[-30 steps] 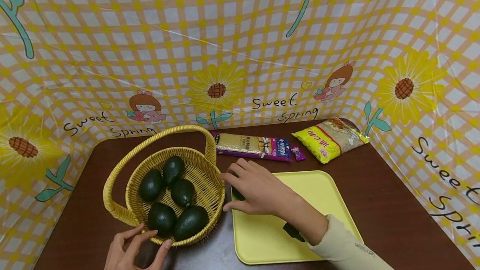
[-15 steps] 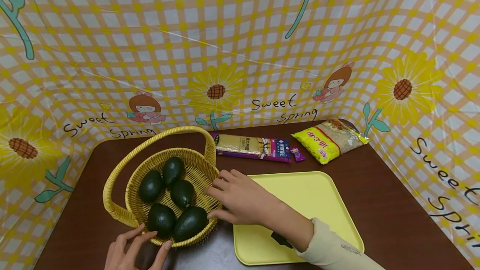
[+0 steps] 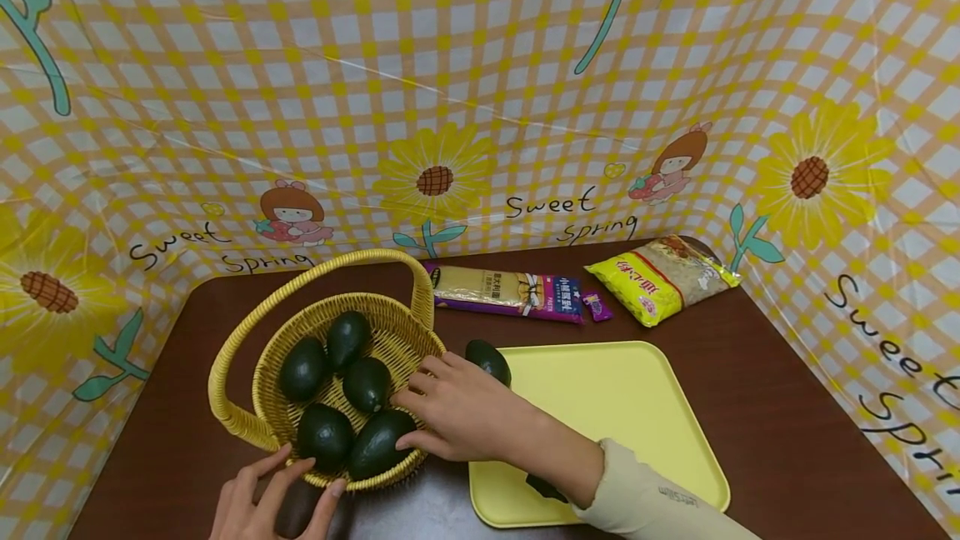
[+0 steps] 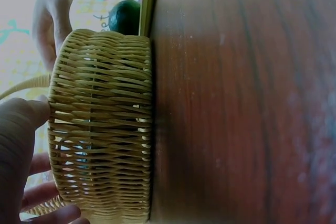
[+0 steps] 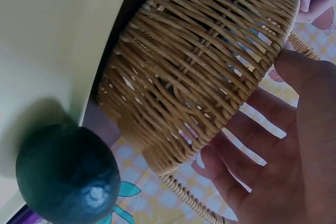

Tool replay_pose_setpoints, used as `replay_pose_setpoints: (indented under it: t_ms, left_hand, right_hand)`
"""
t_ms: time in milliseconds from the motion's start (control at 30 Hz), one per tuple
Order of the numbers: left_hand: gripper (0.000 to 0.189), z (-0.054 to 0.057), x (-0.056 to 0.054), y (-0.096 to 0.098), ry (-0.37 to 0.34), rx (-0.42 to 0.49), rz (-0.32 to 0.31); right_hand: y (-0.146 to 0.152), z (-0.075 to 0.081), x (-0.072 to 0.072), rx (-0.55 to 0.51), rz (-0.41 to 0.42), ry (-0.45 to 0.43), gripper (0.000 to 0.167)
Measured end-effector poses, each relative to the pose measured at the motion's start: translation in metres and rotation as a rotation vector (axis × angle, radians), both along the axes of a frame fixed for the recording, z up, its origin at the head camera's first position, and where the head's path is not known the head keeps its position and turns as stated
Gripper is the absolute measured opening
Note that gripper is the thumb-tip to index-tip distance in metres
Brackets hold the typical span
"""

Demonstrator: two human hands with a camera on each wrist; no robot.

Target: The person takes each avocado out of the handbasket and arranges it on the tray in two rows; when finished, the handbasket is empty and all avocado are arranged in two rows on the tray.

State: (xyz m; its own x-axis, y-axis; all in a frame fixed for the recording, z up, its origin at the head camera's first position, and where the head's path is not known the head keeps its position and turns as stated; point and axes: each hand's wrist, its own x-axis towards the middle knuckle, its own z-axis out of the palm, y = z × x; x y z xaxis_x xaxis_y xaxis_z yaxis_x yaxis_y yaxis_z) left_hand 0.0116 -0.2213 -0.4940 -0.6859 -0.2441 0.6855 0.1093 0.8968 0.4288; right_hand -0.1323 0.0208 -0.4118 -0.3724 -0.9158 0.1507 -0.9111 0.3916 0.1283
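A yellow wicker basket with a tall handle holds several dark green avocados. My left hand holds the basket's near-left rim, thumb and fingertips right at the edge. Over the right rim reaches my right hand, fingers loosely bent and nothing gripped; its thumb overlaps the nearest avocado in the head view. In the right wrist view, the thumb lies along the wicker rim. One more avocado rests at the far-left corner of a pale yellow tray, just beyond the right hand.
Behind the basket and tray lie a purple pasta packet, a small purple wrapped piece and a yellow bag of dry food. A checked cloth rises around the dark wooden table.
My right hand has moved left from over the tray's left edge to the basket's right rim, uncovering the avocado at the tray's corner. My left hand has stayed at the rim.
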Motion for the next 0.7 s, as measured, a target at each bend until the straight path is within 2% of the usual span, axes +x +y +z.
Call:
replay_pose_setpoints:
  t_ms: [233,500,600,700]
  left_hand:
    - [0.041,0.001,0.001,0.000,0.002,0.009,-0.008]
    - [0.040,-0.002,0.002,-0.004,-0.004,0.019,-0.020]
    - [0.039,-0.004,-0.001,-0.006,0.047,-0.002,-0.045]
    - [0.049,-0.007,-0.003,-0.007,0.096,-0.035,-0.058]
  right_hand:
    - [-0.007,0.000,0.000,0.019,0.007,0.003,0.046]
    - [-0.015,0.001,-0.001,0.056,-0.016,-0.042,0.047]
    - [-0.018,-0.001,0.000,0.063,-0.025,-0.054,0.048]
    - [-0.021,-0.003,0.001,0.063,-0.040,-0.049,0.049]
